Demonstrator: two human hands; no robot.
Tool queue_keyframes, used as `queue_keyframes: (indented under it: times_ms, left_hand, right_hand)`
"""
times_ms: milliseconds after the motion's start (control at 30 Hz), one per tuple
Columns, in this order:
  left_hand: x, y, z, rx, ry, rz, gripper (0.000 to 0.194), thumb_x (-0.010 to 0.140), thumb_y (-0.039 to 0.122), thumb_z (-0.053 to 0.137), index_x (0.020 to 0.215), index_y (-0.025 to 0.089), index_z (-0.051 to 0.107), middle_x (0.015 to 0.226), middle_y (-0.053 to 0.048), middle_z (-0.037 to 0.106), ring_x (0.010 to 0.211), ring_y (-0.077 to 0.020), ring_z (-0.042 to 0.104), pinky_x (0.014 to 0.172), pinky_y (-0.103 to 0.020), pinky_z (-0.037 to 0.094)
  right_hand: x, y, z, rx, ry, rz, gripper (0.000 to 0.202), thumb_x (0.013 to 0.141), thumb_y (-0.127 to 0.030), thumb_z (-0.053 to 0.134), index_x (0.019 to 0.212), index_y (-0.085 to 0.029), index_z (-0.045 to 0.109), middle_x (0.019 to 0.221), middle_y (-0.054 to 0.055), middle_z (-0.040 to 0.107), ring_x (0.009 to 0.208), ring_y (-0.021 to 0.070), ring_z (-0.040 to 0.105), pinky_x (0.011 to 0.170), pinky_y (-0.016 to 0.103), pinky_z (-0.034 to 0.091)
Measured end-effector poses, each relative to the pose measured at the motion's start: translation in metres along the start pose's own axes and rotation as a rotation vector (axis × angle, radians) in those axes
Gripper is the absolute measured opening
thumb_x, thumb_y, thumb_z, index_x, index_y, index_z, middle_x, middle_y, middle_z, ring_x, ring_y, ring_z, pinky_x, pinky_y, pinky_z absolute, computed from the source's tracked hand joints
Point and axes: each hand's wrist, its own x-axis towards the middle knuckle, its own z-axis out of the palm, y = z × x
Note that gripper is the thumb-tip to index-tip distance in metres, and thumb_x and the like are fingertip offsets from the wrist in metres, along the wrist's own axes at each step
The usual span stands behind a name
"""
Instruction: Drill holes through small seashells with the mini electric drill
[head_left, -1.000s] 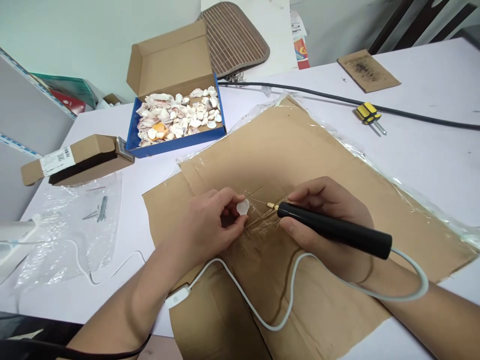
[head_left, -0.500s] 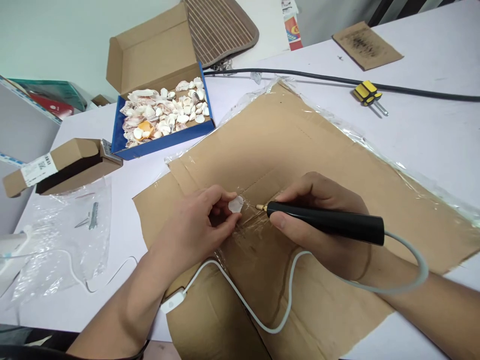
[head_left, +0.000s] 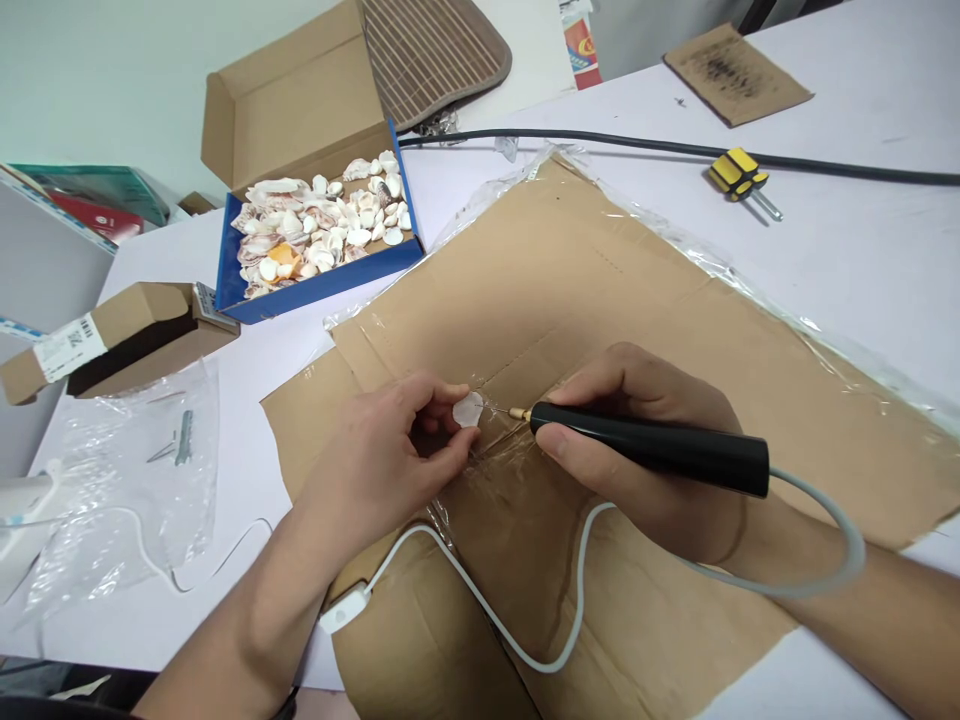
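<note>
Between the thumb and fingertips of my left hand (head_left: 401, 445) is a small white shell (head_left: 468, 410), held on edge above the cardboard sheet (head_left: 600, 260). My right hand (head_left: 645, 440) grips a black pen-like rotary tool (head_left: 652, 445) with a brass tip. Its thin bit points left and reaches the face of the shell; whether it has gone into the shell is too small to tell. A white cable (head_left: 577, 590) runs from the tool's back end and loops over the cardboard to an inline switch (head_left: 346, 608).
A blue box of shells (head_left: 322, 285) stands open at the back left, beside a small open carton (head_left: 150, 335). Plastic bags (head_left: 127, 480) lie at the left. A black cable (head_left: 600, 138), a yellow-black screwdriver (head_left: 739, 178) and a stained cardboard piece (head_left: 735, 75) are at the back.
The view has shifted slightly. Both hands keep nearly the same pose, with the shell and the tool's bit still close together.
</note>
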Motion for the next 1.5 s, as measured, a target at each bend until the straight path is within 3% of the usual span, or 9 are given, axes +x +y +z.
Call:
queue_keyframes:
  times_ms: [700,1000,1500]
  left_hand:
    - [0.0007,-0.0002,0.0015,0.006,0.013,0.017,0.022,0.09,0.03,0.077,0.11,0.024,0.08,0.075,0.003,0.073,0.059,-0.0132,0.059,0.055,-0.027,0.045]
    - [0.0008,0.0018,-0.0014,0.01,-0.008,-0.01,0.024,0.09,0.031,0.076,0.112,0.024,0.081,0.077,0.002,0.074,0.062,-0.014,0.06,0.057,-0.027,0.048]
    - [0.0012,0.0034,-0.0004,0.006,-0.006,-0.01,0.022,0.09,0.03,0.075,0.111,0.024,0.081,0.077,0.002,0.074,0.062,-0.014,0.06,0.058,-0.027,0.048]
  right_hand:
    - [-0.0004,0.0012,-0.0012,-0.086,-0.015,-0.043,0.016,0.09,-0.029,0.085,0.087,-0.027,0.069,0.078,-0.001,0.075,0.063,0.0157,0.064,0.051,0.03,0.049]
    - [-0.0014,0.0008,-0.0013,-0.078,-0.04,0.007,0.018,0.091,-0.029,0.086,0.089,-0.029,0.068,0.08,0.002,0.075,0.064,0.0206,0.065,0.051,0.036,0.051]
    - [-0.0011,0.0031,-0.0018,-0.105,-0.036,-0.031,0.015,0.092,-0.03,0.085,0.092,-0.026,0.071,0.08,0.0,0.076,0.063,0.0164,0.065,0.051,0.031,0.05]
